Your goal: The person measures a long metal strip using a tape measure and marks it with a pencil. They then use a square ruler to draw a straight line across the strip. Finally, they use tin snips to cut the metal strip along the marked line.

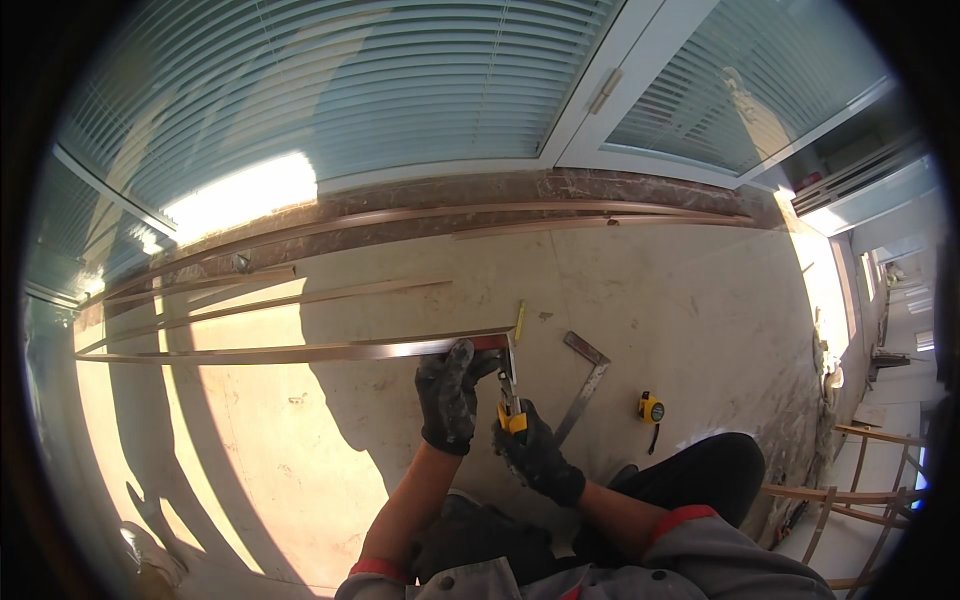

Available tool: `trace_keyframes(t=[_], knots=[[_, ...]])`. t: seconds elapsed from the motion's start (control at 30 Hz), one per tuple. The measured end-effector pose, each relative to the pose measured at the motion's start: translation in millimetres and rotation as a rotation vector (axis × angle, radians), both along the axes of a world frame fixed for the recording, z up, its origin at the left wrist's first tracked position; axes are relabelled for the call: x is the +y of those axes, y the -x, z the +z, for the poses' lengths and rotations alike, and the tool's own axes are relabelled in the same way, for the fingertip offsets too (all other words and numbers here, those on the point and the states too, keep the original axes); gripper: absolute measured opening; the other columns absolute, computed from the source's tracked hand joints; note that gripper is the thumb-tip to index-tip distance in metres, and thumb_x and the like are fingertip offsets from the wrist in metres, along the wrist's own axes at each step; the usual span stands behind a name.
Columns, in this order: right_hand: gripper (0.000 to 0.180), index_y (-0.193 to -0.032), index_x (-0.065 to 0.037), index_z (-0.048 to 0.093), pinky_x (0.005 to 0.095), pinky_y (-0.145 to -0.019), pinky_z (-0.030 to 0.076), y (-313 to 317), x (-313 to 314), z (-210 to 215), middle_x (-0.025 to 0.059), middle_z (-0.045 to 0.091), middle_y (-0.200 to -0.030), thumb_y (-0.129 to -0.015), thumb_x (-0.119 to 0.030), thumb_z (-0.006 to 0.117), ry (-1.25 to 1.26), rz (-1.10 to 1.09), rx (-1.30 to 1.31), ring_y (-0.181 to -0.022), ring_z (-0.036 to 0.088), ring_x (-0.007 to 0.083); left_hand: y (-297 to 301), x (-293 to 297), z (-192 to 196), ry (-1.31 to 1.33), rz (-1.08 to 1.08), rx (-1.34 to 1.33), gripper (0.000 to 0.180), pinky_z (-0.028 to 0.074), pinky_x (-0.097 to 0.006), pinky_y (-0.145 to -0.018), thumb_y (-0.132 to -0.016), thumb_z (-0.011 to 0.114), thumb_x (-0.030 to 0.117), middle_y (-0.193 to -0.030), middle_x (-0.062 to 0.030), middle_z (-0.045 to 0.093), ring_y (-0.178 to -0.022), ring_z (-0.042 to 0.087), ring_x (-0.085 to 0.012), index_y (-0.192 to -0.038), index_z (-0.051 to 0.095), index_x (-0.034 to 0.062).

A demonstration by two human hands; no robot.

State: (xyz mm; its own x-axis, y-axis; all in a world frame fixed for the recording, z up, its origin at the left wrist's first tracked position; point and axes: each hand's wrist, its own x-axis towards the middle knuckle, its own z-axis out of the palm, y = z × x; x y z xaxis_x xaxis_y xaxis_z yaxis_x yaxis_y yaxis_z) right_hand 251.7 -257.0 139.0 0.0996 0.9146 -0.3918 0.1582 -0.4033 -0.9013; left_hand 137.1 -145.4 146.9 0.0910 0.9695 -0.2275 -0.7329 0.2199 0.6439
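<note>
Black-gloved, my left hand (pixel 447 397) is closed around a long copper-coloured metal trim strip (pixel 300 353) near its right end. The strip reaches far off to the left, above the floor. My right hand (pixel 538 455), also in a black glove, grips yellow-handled snips (pixel 513 415). Their metal jaws meet the strip's end, though the exact contact is too small to make out. Just right of the snips, a metal try square (pixel 587 380) lies on the floor. Further right sits a yellow and black tape measure (pixel 651 408).
More copper-coloured strips (pixel 400 215) lie along the base of the glazed wall with blinds (pixel 400 90). A short yellow stick-like piece (pixel 520 320) rests beyond my hands. At the right stands a wooden frame (pixel 830 495). My bent knee (pixel 720 470) rises beside my right forearm.
</note>
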Motion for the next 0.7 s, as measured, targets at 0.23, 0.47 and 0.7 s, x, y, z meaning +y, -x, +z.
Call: trace_keyframes(t=[0.23,0.47,0.7], knots=[[0.030,-0.119,-0.006,0.046,0.0339,-0.056,0.050,0,0,-1,0.0079,0.061,-0.075,-0.096,-0.019,0.061,-0.003,-0.001,-0.002,-0.061,0.062,0.0171,-1,0,0,0.002,0.010,-0.004,0.014,0.062,-0.034,-0.076,-0.098,0.059,0.011,-0.093,-0.0105,0.071,-0.085,0.073,-0.0219,-0.107,0.063,0.0013],[0.032,-0.119,-0.006,0.046,0.0336,-0.057,0.050,1,5,8,0.0091,0.061,-0.075,-0.096,-0.021,0.062,0.026,0.019,-0.060,-0.061,0.062,0.0176,-1,0,1,-0.003,0.031,-0.010,0.015,0.061,-0.035,-0.076,-0.098,0.059,0.011,-0.095,-0.0102,0.071,-0.085,0.073,-0.0213,-0.110,0.061,0.0017],[0.036,-0.116,-0.006,0.049,0.0277,-0.063,0.051,-1,10,-4,0.0046,0.061,-0.086,-0.093,-0.024,0.069,0.127,-0.028,0.018,-0.070,0.062,0.0116,1,-3,-14,0.017,0.016,-0.039,0.018,0.060,-0.036,-0.080,-0.099,0.056,0.006,-0.102,-0.0089,0.067,-0.088,0.070,-0.0207,-0.115,0.057,0.0012]])
